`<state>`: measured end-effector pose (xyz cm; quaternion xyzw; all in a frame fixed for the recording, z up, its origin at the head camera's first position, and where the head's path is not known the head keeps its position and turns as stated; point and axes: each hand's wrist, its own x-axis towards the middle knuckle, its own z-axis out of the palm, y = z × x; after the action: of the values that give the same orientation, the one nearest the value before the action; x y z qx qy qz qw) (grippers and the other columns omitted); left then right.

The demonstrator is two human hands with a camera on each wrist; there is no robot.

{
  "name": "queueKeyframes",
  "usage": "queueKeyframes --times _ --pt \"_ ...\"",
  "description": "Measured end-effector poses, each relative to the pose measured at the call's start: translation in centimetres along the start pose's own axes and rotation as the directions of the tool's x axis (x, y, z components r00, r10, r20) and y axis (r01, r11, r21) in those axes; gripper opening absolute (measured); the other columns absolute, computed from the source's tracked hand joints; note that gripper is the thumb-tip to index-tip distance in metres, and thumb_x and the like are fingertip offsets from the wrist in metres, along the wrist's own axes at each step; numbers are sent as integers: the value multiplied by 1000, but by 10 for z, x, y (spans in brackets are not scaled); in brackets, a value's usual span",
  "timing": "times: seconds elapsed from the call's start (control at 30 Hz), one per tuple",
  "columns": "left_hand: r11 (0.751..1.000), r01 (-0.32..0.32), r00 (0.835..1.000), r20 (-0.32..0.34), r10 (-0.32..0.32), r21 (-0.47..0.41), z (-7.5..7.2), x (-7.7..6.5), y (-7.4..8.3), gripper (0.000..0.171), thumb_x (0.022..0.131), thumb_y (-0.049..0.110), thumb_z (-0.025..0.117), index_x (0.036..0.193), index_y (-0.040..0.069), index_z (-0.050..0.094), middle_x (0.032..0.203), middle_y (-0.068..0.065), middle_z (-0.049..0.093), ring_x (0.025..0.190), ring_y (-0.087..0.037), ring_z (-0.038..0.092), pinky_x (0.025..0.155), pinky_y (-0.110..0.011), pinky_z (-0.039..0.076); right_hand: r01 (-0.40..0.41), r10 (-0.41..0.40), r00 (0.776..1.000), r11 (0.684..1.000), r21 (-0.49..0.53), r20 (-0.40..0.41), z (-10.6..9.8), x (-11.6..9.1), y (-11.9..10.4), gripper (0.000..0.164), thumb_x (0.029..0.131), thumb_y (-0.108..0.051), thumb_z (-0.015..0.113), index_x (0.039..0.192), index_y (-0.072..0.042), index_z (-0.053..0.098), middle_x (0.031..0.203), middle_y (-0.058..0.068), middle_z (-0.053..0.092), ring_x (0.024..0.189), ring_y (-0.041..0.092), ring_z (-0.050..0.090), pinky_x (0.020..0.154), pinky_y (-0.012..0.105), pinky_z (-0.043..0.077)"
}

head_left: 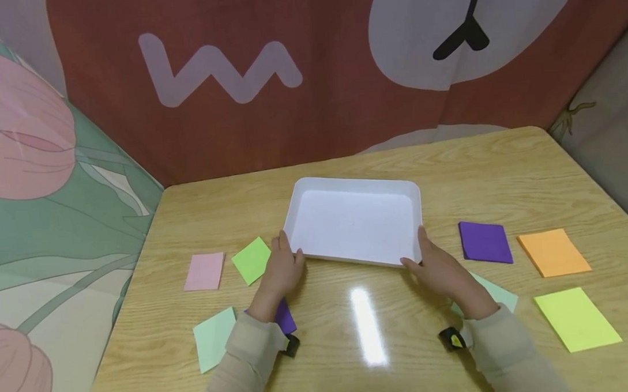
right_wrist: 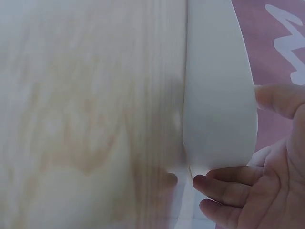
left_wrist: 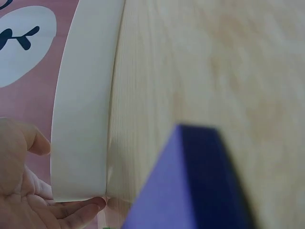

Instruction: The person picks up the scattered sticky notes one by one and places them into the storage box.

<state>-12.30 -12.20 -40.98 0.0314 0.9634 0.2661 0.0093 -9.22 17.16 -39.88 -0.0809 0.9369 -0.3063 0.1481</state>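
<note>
A shallow white rectangular tray point(head_left: 356, 217) with rounded corners and nothing in it lies on the wooden table. My left hand point(head_left: 282, 269) holds its near left corner, thumb at the front rim and fingers along the left side. At the near right corner, my right hand point(head_left: 443, 269) grips it the same way. Both wrist views show the tray's outer front wall point(left_wrist: 86, 95) along the tabletop, with fingertips wrapped round its end. Under the left wrist, a purple sticky-note pad point(head_left: 285, 318) is partly hidden; a mint pad point(head_left: 496, 293) is partly covered by the right wrist.
Left of the tray lie a pink pad point(head_left: 205, 272), a green pad point(head_left: 251, 260) and a mint pad point(head_left: 215, 338). On the right are a purple pad point(head_left: 485, 242), an orange pad point(head_left: 554, 252) and a yellow-green pad point(head_left: 578, 319). A printed curtain point(head_left: 332, 120) hangs behind the table.
</note>
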Motion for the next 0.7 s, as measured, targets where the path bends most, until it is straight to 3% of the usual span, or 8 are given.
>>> queueKeyframes --times 0.3,0.7 --pt "1000 22 1000 -6 -22 -12 1 -2 -2 62 83 18 43 126 -19 19 116 -34 33 102 -43 42 87 -43 36 5 -5 1000 1000 23 2 3 -1 0 83 88 -39 39 131 9 -12 133 34 10 119 46 17 93 54 21" --pt "999 19 1000 -19 -19 -27 1 -8 3 63 81 18 44 125 -21 19 113 -35 35 101 -43 42 88 -43 36 6 -6 1000 1000 25 10 0 -5 1 83 88 -40 39 131 9 -12 132 35 10 118 47 17 93 54 21"
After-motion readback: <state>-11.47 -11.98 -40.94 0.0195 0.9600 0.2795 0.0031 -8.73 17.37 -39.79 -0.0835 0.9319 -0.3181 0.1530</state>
